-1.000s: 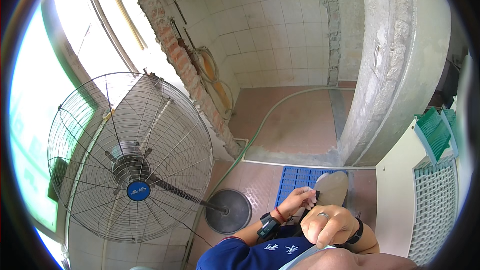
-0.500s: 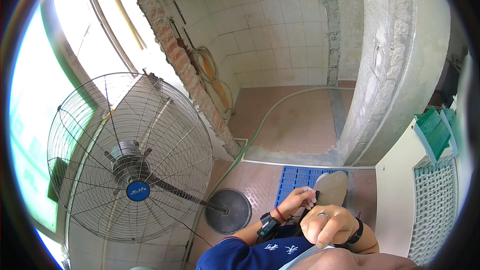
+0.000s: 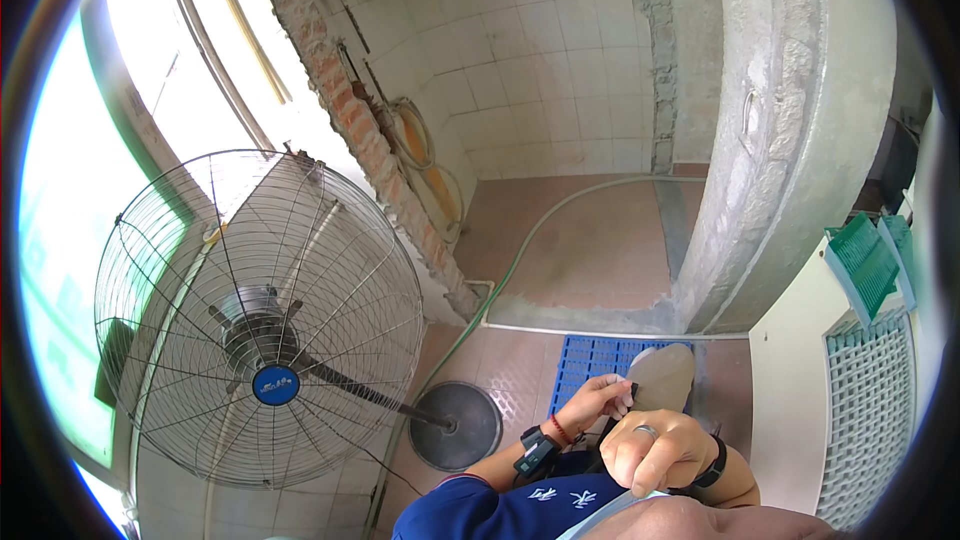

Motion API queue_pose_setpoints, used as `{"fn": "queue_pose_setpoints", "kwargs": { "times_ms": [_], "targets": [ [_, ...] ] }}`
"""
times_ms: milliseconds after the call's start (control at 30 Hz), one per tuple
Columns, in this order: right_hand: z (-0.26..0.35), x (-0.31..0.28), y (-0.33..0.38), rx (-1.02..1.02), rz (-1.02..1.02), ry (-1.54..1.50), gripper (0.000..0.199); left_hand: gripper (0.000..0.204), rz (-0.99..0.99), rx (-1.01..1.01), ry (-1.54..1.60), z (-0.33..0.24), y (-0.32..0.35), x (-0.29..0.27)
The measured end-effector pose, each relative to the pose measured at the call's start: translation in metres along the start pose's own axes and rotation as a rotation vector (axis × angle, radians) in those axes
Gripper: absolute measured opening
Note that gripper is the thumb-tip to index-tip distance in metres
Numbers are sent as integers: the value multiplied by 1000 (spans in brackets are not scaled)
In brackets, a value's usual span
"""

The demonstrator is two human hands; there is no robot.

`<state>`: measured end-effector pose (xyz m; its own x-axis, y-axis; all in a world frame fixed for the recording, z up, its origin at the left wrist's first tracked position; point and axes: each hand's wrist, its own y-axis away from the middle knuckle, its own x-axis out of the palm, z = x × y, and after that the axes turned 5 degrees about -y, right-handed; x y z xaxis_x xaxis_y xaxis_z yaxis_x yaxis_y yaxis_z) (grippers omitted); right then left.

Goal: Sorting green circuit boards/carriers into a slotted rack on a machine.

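Observation:
My left hand (image 3: 598, 400) reaches forward, its thumb and fingers pinched on a small black piece (image 3: 633, 394) whose kind is too small to make out. Just behind that piece is a rounded beige thing (image 3: 664, 378), partly covered by my hands. Nearer to me, my right hand (image 3: 655, 448) is closed with its fingers curled, a ring on one of them. Its fingertips meet beside a pale strip of cloth (image 3: 610, 514) at my chest; whatever they hold, if anything, is hidden. On my left wrist sit a black strapped device (image 3: 537, 450) and a red cord bracelet (image 3: 561, 429).
A large caged fan (image 3: 262, 320) stands at the left on a round black base (image 3: 455, 425). A blue slatted mat (image 3: 590, 368) lies on the floor ahead. A green hose (image 3: 520, 255) crosses a low sill (image 3: 590, 313). At right are a white panel (image 3: 790, 410) and green plastic grids (image 3: 866, 265).
The view has shifted very slightly. Both hands keep their places and their grips look the same.

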<state>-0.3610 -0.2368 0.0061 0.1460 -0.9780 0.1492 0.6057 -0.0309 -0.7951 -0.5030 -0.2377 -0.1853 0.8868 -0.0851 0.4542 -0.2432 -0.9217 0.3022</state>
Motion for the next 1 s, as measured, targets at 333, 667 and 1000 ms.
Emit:
{"fn": "queue_pose_setpoints", "kwargs": {
  "times_ms": [333, 667, 1000],
  "targets": [
    [3, 1, -1, -2, 3, 11, 7, 21, 9, -2, 1, 0, -1, 2],
    [3, 2, 0, -11, 1, 11, 8, 20, 42, 6, 26, 3, -5, 1],
    [3, 4, -1, -11, -19, 18, 7, 21, 21, -5, 3, 1, -2, 3]
  ]
}}
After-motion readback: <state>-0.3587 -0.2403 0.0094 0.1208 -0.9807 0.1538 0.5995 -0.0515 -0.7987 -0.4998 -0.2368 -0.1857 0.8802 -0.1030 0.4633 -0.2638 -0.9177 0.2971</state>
